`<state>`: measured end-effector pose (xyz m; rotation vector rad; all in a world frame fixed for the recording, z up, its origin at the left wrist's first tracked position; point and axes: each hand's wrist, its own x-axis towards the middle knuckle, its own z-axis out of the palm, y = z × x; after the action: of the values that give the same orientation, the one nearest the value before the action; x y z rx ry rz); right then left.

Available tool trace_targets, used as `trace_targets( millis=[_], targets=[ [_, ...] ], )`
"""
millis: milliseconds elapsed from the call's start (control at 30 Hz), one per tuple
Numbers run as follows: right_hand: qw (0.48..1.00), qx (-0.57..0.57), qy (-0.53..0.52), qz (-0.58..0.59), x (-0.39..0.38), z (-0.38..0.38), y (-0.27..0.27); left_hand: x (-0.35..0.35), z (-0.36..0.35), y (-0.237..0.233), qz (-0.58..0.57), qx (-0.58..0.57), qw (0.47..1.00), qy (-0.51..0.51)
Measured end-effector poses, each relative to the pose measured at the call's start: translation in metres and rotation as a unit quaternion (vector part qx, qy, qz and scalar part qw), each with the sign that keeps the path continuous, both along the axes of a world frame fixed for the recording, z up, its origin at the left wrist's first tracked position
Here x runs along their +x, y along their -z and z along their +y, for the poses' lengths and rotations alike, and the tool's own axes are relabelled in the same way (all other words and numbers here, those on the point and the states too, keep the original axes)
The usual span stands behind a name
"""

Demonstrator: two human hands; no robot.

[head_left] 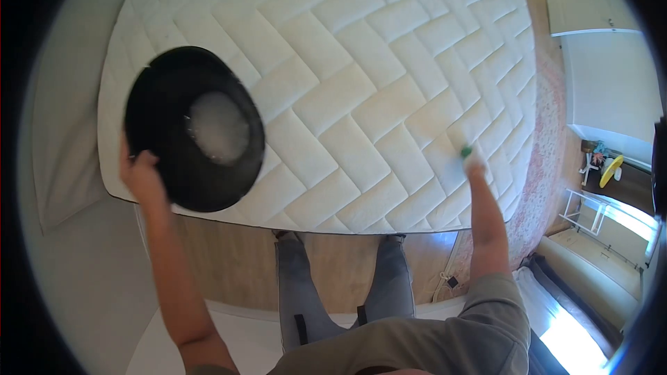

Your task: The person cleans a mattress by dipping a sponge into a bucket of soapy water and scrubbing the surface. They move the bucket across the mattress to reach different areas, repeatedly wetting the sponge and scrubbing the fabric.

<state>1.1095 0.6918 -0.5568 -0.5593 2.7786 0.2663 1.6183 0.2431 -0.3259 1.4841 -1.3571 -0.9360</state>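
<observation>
Head view: left hand [142, 175] holds black bowl [167, 90]; right hand [475, 165] holds green item [466, 151].

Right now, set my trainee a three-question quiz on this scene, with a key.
1. True or false: the left hand grips the black bowl at its rim.
2. What colour is the small thing in the right hand? A red, B green, C blue.
3. Fill in: the right hand rests on the bare quilted ____.
Key: 1 true; 2 B; 3 mattress.
</observation>
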Motion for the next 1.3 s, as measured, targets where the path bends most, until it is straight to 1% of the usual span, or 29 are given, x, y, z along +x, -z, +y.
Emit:
trace_targets(
  millis=[33, 67, 100, 167, 200, 233, 267, 300, 333, 400, 467, 500, 533, 567, 633, 667, 700, 733, 767, 800, 867, 900, 967, 1000, 1067, 1133, 1200, 1233, 1300],
  targets=[
    [0.996, 0.07, 0.019, -0.047, 0.022, 0.021, -0.013, 0.003, 0.0, 0.012, 0.02, -0.03, 0.999, 0.016],
    [0.991, 0.031, 0.045, -0.121, 0.045, 0.038, -0.023, 0.006, 0.001, 0.018, 0.04, -0.062, 0.997, 0.03],
    [0.991, -0.037, 0.049, -0.117, 0.081, 0.052, -0.037, 0.003, 0.003, 0.018, 0.049, -0.065, 0.996, 0.036],
    [0.976, -0.043, 0.128, -0.172, 0.155, 0.057, -0.069, -0.005, 0.015, 0.01, 0.042, -0.066, 0.996, 0.039],
    [0.962, -0.085, 0.157, -0.208, 0.206, 0.03, -0.125, -0.007, 0.022, 0.006, 0.028, -0.063, 0.997, 0.037],
    [0.971, -0.047, 0.119, -0.2, 0.236, 0.042, -0.118, -0.003, 0.028, 0.012, 0.015, -0.061, 0.997, 0.033],
    [0.974, -0.058, 0.097, -0.198, 0.267, 0.045, -0.125, -0.002, 0.03, 0.014, 0.002, -0.064, 0.998, 0.028],
    [0.955, -0.132, 0.122, -0.235, 0.296, 0.045, -0.138, -0.001, 0.035, 0.003, 0.005, -0.022, 0.999, 0.027],
    [0.942, -0.128, 0.149, -0.272, 0.323, 0.028, -0.168, 0.005, 0.043, -0.006, 0.005, 0.026, 0.999, 0.026],
    [0.935, -0.128, 0.149, -0.296, 0.364, -0.002, -0.221, 0.019, 0.048, 0.0, 0.011, 0.029, 0.999, 0.033],
    [0.887, -0.229, 0.154, -0.369, 0.389, -0.016, -0.25, 0.044, 0.064, -0.011, 0.017, 0.031, 0.999, 0.033],
    [0.887, -0.237, 0.143, -0.37, 0.39, -0.032, -0.263, 0.051, 0.07, -0.023, 0.021, 0.02, 0.999, 0.042],
    [0.871, -0.283, 0.098, -0.39, 0.391, -0.04, -0.278, 0.056, 0.08, -0.033, 0.025, 0.013, 0.998, 0.058],
    [0.852, -0.323, 0.058, -0.407, 0.393, -0.042, -0.289, 0.065, 0.09, -0.04, 0.08, 0.045, 0.992, 0.081],
    [0.802, -0.403, 0.037, -0.44, 0.389, -0.059, -0.283, 0.08, 0.119, -0.051, 0.07, 0.024, 0.992, 0.097],
    [0.81, -0.378, 0.002, -0.447, 0.392, -0.077, -0.307, 0.091, 0.137, -0.055, 0.054, 0.01, 0.992, 0.114],
    [0.818, -0.353, -0.033, -0.453, 0.397, -0.095, -0.335, 0.098, 0.153, -0.053, 0.044, -0.059, 0.99, 0.122],
    [0.803, -0.37, -0.085, -0.459, 0.402, -0.105, -0.341, 0.102, 0.17, -0.059, 0.04, -0.065, 0.99, 0.118],
    [0.785, -0.387, -0.136, -0.465, 0.411, -0.114, -0.344, 0.107, 0.189, -0.068, -0.029, -0.045, 0.989, 0.137],
    [0.778, -0.389, -0.137, -0.474, 0.423, -0.122, -0.347, 0.115, 0.206, -0.074, -0.101, -0.021, 0.983, 0.154],
    [0.791, -0.253, -0.274, -0.486, 0.449, -0.134, -0.347, 0.127, 0.233, -0.06, -0.094, -0.036, 0.984, 0.145],
    [0.784, -0.25, -0.277, -0.495, 0.464, -0.136, -0.34, 0.131, 0.247, -0.057, -0.091, -0.027, 0.984, 0.147],
    [0.805, -0.098, -0.364, -0.458, 0.497, -0.138, -0.316, 0.139, 0.275, -0.055, -0.075, -0.004, 0.987, 0.142],
    [0.797, -0.089, -0.37, -0.47, 0.516, -0.134, -0.296, 0.144, 0.291, -0.054, -0.083, 0.006, 0.988, 0.13],
    [0.831, -0.068, -0.314, -0.454, 0.546, -0.125, -0.256, 0.147, 0.315, -0.053, -0.065, 0.046, 0.987, 0.138],
    [0.807, -0.088, -0.308, -0.496, 0.557, -0.11, -0.239, 0.148, 0.338, -0.055, -0.103, 0.065, 0.984, 0.129],
    [0.769, -0.095, -0.493, -0.395, 0.563, -0.103, -0.224, 0.146, 0.352, -0.058, -0.066, 0.092, 0.983, 0.147],
    [0.783, -0.127, -0.468, -0.39, 0.572, -0.087, -0.148, 0.143, 0.354, -0.072, -0.062, 0.096, 0.981, 0.155],
    [0.801, -0.094, -0.456, -0.377, 0.565, -0.088, -0.169, 0.142, 0.357, -0.078, -0.03, 0.099, 0.981, 0.163]
  ],
)
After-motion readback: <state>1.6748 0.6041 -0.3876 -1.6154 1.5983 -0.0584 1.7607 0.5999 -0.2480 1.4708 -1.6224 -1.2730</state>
